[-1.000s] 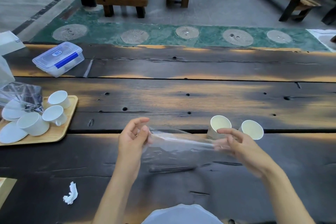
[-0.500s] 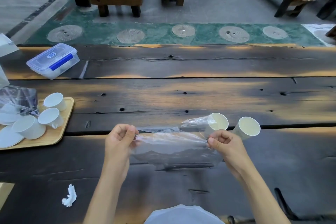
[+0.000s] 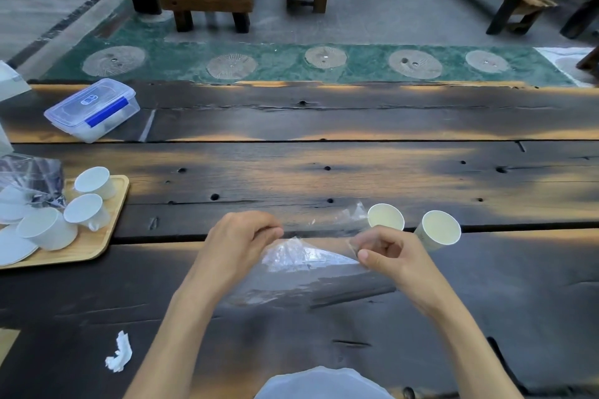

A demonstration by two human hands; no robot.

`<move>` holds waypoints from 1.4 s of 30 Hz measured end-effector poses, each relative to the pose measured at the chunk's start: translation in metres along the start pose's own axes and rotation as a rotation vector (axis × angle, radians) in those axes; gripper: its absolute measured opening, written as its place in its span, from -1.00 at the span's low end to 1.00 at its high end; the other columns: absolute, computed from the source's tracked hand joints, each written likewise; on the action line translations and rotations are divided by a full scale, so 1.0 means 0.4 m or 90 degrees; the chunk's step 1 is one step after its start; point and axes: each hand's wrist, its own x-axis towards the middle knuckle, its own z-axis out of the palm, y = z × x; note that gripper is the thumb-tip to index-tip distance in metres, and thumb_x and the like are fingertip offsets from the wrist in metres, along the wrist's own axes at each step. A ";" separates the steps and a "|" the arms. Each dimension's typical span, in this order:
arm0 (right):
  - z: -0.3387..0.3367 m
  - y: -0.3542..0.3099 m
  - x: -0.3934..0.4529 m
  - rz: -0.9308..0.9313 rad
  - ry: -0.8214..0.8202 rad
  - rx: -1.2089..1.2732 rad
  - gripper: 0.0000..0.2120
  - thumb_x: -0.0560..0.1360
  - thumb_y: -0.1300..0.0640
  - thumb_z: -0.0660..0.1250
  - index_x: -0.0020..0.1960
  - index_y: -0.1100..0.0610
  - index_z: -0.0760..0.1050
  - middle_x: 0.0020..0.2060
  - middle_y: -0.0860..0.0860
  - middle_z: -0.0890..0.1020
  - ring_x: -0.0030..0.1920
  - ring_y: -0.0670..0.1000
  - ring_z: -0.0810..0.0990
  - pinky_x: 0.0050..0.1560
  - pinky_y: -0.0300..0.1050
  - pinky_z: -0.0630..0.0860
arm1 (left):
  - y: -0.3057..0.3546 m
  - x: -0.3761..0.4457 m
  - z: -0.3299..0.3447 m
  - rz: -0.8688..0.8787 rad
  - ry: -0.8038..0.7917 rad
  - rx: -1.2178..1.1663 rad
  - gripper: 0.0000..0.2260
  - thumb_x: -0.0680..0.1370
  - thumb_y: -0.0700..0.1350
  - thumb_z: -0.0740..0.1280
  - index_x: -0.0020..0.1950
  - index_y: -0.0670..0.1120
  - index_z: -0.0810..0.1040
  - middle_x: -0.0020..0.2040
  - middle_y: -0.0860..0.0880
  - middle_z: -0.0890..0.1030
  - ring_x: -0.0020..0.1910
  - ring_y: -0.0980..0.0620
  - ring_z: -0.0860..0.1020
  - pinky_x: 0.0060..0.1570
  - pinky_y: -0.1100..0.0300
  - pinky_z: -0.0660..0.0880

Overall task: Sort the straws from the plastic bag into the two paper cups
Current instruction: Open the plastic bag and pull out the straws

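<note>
Plastic bag (image 3: 301, 257) stretched between left hand (image 3: 240, 241) and right hand (image 3: 385, 253).

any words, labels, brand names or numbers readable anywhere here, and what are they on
No text here can be read.
Small blue oval label on the lid of the clear plastic food container with blue clips: too small and blurred to read.
Two white paper cups: plain, no print visible.
Clear plastic bag held by the left hand and right hand: no print visible.
</note>
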 end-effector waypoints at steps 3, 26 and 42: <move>-0.010 0.004 0.001 0.002 0.035 -0.003 -0.91 0.47 0.37 0.43 -0.08 0.22 0.64 -0.33 -0.07 0.58 -0.26 -0.09 0.50 -0.18 -0.29 0.43 | -0.003 0.011 0.000 -0.024 0.024 -0.048 -0.87 0.54 -0.06 0.36 -0.19 -0.01 0.64 -0.33 0.10 0.63 -0.30 0.13 0.58 -0.21 0.02 0.54; 0.031 -0.046 0.020 0.016 0.038 -0.006 -0.86 0.54 0.29 0.36 -0.19 0.17 0.57 -0.37 -0.05 0.60 -0.33 -0.06 0.55 -0.26 -0.25 0.48 | 0.080 0.075 0.007 0.048 0.190 -0.070 -0.90 0.56 -0.15 0.39 0.05 -0.07 0.65 -0.04 0.10 0.63 -0.01 0.20 0.51 0.03 0.31 0.43; 0.131 -0.115 0.036 0.081 0.054 0.799 -0.90 0.46 0.33 0.32 -0.24 0.23 0.51 0.14 0.33 0.64 0.22 0.34 0.60 0.15 0.27 0.54 | -0.048 -0.036 0.315 -0.671 0.157 -0.958 -0.52 0.58 0.11 0.30 0.39 -0.16 0.47 0.32 -0.27 0.55 0.29 -0.23 0.53 0.33 -0.18 0.41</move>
